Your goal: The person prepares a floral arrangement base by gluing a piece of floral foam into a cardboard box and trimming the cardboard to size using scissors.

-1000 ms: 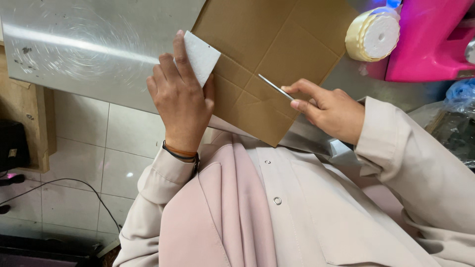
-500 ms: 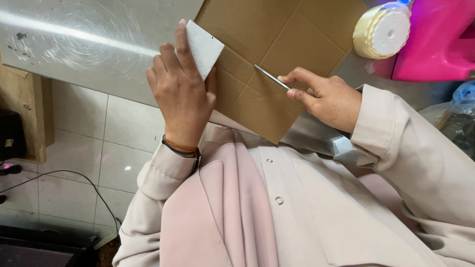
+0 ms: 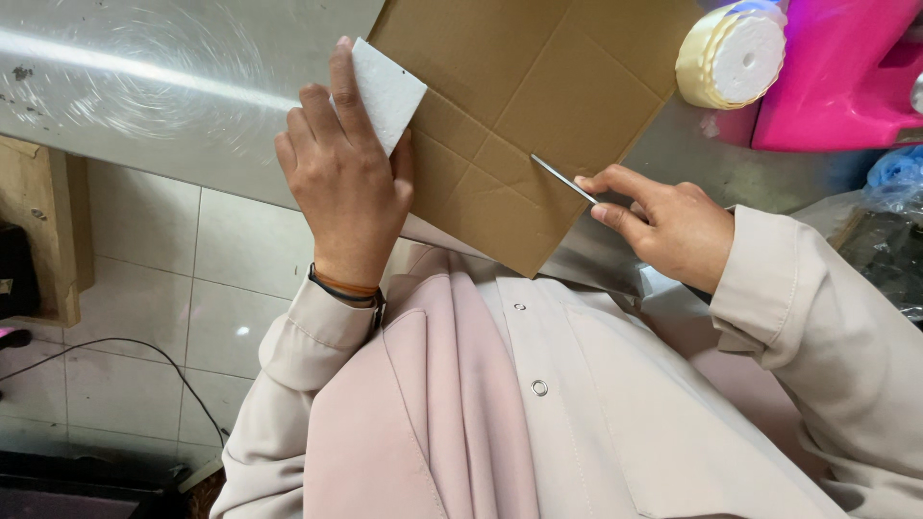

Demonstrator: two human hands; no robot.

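A flat brown cardboard sheet (image 3: 538, 86) lies on a shiny metal table (image 3: 163, 86). My left hand (image 3: 341, 183) presses a white foam piece (image 3: 389, 88) down against the sheet's left edge. My right hand (image 3: 668, 226) grips a thin metal blade (image 3: 562, 179). The blade's tip rests on the cardboard close to its lower right edge.
A cream roll of tape (image 3: 733, 53) stands at the back right, beside a bright pink plastic object (image 3: 846, 72). A blue bag (image 3: 899, 168) sits at the far right. Below the table are white floor tiles (image 3: 144, 308), a black cable (image 3: 115, 351) and a wooden frame (image 3: 43, 231).
My right hand with the blade has shifted slightly up and left along the cardboard. My left hand stays on the foam piece.
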